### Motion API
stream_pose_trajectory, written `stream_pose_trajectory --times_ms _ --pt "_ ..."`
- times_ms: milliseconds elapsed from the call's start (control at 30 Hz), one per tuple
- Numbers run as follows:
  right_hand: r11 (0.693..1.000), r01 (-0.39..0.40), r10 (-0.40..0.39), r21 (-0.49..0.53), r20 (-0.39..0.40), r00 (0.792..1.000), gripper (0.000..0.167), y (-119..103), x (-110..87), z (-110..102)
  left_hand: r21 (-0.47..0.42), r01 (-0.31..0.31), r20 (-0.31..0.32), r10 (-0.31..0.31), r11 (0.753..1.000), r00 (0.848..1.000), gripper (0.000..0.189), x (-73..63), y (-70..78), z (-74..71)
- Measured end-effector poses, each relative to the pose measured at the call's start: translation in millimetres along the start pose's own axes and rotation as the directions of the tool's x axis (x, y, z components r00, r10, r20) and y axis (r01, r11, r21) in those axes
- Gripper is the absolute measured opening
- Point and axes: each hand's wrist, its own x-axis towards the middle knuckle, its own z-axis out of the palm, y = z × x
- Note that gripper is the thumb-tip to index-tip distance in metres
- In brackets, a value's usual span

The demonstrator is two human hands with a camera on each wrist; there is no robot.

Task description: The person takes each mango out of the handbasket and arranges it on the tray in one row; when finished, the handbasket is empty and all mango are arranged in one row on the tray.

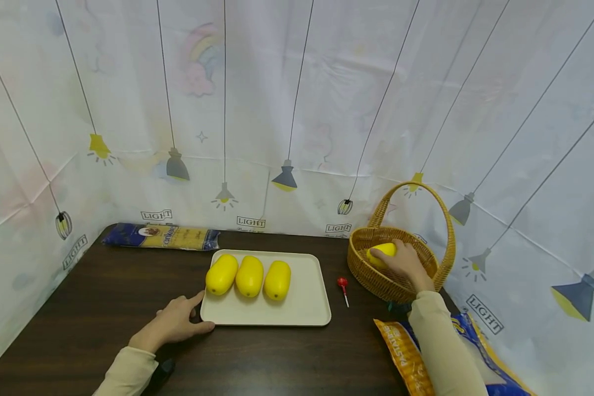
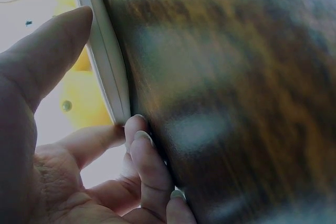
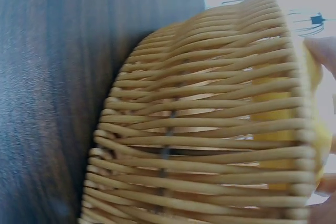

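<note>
A cream rectangular tray [image 1: 304,291] lies on the dark table, with three oblong yellow fruits [image 1: 249,276] side by side on its left half. At its front left corner, my left hand [image 1: 170,322] rests with thumb on the front edge and index finger on the left edge; the left wrist view shows both tips against the rim [image 2: 107,61]. My right hand [image 1: 406,261] reaches into a wicker basket [image 1: 376,281] with a tall handle and grips another yellow fruit [image 1: 383,252] there. Through the weave in the right wrist view, that fruit [image 3: 273,108] shows near the rim.
A red lollipop [image 1: 343,283] lies between tray and basket. Along the back left edge lies a blue and yellow pasta packet [image 1: 165,236]. An orange and blue bag [image 1: 406,357] sits at the front right, partly under the right sleeve. A printed curtain [image 1: 297,110] borders the table behind.
</note>
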Motion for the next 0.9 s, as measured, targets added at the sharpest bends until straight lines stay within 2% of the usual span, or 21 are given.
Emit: stream_pose_trajectory --times_ms 200,400,667,900 --pt "0.999 0.047 -0.045 0.027 -0.059 0.997 0.104 -13 -2.4 -11 0.005 0.001 -0.005 -0.001 1.000 1.000 0.096 -0.8 -0.4 -0.5" --pt "0.992 0.113 -0.109 0.047 -0.081 0.991 0.099 -32 -7.2 -21 0.007 0.002 -0.003 -0.002 1.000 1.000 0.096 -0.8 -0.8 0.1" --pt "0.975 0.213 -0.209 0.067 -0.066 0.976 0.093 -68 -15.4 -23 0.014 0.011 0.007 -0.011 1.000 1.000 0.096 -0.9 0.2 -0.3" --pt "0.956 0.283 -0.281 0.073 -0.033 0.959 0.084 -93 -20.3 -13 0.012 0.008 0.004 -0.008 1.000 1.000 0.096 -0.5 0.3 0.0"
